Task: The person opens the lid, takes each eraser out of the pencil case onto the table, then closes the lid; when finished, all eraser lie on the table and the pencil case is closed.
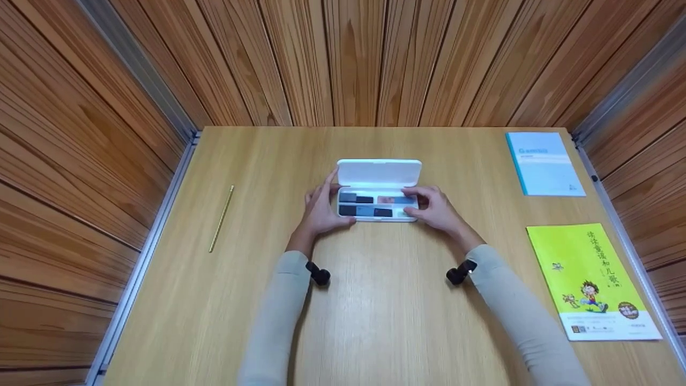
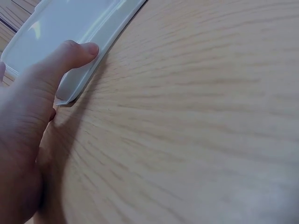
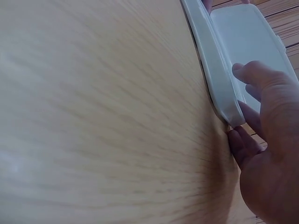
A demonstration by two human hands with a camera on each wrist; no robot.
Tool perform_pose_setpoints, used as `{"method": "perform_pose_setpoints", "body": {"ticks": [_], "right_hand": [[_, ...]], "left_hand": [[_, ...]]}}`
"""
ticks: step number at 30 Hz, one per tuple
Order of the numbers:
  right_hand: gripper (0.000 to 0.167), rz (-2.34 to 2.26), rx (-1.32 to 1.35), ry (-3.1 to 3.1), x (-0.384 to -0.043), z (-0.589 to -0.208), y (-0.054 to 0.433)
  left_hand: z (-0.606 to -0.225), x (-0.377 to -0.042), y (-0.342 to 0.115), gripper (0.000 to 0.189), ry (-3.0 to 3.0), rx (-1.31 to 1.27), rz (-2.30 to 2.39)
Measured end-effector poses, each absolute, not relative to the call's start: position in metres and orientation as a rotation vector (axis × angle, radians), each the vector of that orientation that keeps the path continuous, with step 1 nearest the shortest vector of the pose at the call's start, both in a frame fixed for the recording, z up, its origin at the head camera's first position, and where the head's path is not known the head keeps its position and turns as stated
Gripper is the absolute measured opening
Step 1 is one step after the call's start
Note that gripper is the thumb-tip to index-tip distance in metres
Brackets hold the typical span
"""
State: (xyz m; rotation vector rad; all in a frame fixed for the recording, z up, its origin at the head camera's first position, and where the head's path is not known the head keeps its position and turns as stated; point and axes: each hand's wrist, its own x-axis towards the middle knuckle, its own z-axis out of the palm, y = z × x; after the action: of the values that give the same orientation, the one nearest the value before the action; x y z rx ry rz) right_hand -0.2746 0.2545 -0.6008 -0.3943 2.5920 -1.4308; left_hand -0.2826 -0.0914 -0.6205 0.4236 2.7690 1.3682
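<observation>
The left hand [image 1: 321, 208] grips the left end of the white case [image 1: 375, 219], thumb on its near side. The right hand [image 1: 437, 210] bends over the right end; whether it pinches anything, I cannot tell. The case lies between both, equally near, long axis left to right, lid [image 1: 379, 173] raised on the far side.

The green book [image 1: 579, 257] reads “读读童谣和儿歌”; the blue notebook [image 1: 546, 171] bears blurred lettering starting “Gam”.
</observation>
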Motion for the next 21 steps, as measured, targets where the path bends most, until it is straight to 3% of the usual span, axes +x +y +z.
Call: {"method": "perform_pose_setpoints", "body": {"ticks": [21], "right_hand": [[0.049,-1.331,-0.369,2.576,-0.2756,-0.5948,0.2469]], "left_hand": [[-0.6229,-0.2857,-0.0908,0.141,2.753,0.410,1.336]]}}
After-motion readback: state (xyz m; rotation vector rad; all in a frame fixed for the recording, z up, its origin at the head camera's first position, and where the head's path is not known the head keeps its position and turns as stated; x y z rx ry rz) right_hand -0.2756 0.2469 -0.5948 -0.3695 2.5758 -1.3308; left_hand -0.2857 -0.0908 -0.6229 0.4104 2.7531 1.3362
